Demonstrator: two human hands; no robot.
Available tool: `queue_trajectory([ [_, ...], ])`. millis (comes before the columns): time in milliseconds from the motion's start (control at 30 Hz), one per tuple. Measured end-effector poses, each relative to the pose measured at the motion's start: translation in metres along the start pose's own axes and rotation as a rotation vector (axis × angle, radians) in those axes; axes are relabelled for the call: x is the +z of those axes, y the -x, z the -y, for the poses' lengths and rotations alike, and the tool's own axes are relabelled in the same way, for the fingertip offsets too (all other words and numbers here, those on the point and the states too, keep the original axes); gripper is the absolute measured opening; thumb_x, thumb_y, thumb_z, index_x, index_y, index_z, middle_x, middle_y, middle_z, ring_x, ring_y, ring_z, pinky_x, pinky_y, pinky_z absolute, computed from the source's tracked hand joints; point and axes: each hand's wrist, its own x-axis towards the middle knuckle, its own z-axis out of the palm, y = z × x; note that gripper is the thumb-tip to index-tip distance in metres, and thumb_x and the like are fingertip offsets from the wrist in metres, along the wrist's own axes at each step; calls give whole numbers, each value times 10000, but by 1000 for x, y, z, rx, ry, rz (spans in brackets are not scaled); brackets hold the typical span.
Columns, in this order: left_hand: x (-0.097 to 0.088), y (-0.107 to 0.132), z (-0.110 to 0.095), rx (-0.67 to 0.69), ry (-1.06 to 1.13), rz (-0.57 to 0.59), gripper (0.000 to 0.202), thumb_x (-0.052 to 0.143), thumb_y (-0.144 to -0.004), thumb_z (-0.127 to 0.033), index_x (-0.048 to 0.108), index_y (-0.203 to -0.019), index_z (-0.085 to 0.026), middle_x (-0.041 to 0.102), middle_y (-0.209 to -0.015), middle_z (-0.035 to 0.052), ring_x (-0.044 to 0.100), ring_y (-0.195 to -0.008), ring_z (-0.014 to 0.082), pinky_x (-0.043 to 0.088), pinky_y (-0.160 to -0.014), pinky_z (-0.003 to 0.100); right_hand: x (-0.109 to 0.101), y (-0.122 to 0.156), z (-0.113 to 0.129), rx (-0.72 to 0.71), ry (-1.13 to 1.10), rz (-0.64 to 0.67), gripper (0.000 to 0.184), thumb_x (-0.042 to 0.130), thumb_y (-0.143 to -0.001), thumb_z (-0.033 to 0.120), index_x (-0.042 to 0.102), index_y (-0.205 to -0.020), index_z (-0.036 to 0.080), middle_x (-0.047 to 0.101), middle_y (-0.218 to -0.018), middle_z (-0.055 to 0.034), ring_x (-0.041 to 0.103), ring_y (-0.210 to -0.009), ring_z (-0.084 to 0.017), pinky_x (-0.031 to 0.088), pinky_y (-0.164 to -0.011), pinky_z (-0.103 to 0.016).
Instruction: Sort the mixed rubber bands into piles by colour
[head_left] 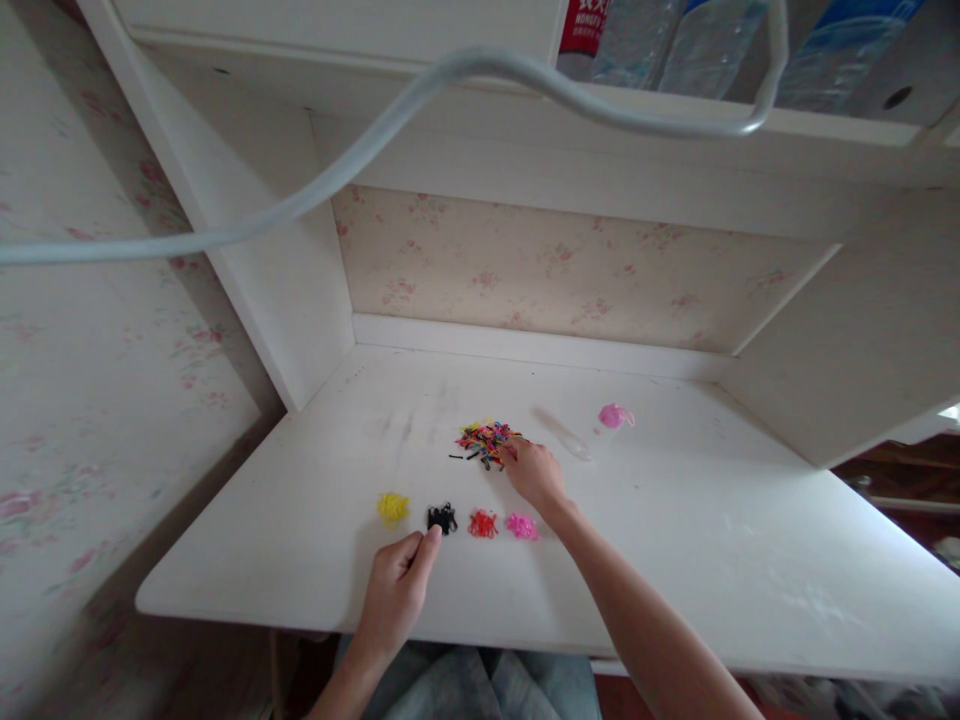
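A mixed heap of small coloured elastic bands (pixel 486 438) lies on the white desk (pixel 660 560). My right hand (pixel 534 472) reaches to the heap's right side, fingertips pinched together among the bands; what they grip is too small to see. In front is a row of sorted piles: yellow bands (pixel 394 507), black bands (pixel 442 517), red bands (pixel 483 523) and pink bands (pixel 523 526). My left hand (pixel 401 580) is closed, its thumb tip at the lower edge of the black pile. Whether it holds a band is hidden.
Behind the heap, to the right, lie a clear plastic piece (pixel 576 446) and a pink lid-like item (pixel 615 415). A pale cable (pixel 300 200) sags across the upper view. Plastic bottles (pixel 705 45) fill the shelf above; side panels bound the desk.
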Motion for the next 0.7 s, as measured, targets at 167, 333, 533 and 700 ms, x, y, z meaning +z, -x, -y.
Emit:
queue_trajectory([
  [167,0,0,1,6,-19,-7,450,421,-858,-450,281,-517,-193,249,-484,-59,282,-475,73,237,-473,221,-1,-1,-8,-34,-100,-34,274,435,-867,326,693,-943,274,702,-851,-16,613,-767,-168,348,-598,-224],
  [333,0,0,0,-3,-21,-12,450,426,-855,-450,279,-515,-194,248,-485,-58,280,-477,74,233,-471,222,1,0,-15,-37,-191,-65,301,430,-869,338,707,-965,267,701,-786,-6,601,-685,-142,348,-573,-210],
  [533,0,0,2,3,-15,5,448,432,-859,-446,273,-523,-195,235,-495,-59,274,-482,74,229,-475,225,-1,3,-24,-19,-243,-95,316,438,-858,385,714,-951,263,692,-742,-8,591,-647,-143,339,-555,-214],
  [700,0,0,0,-2,-16,9,454,428,-861,-458,276,-524,-195,231,-496,-59,269,-483,75,228,-474,225,-8,3,-24,-4,-267,-115,343,444,-848,420,720,-871,217,684,-708,-27,580,-615,-139,333,-537,-214],
])
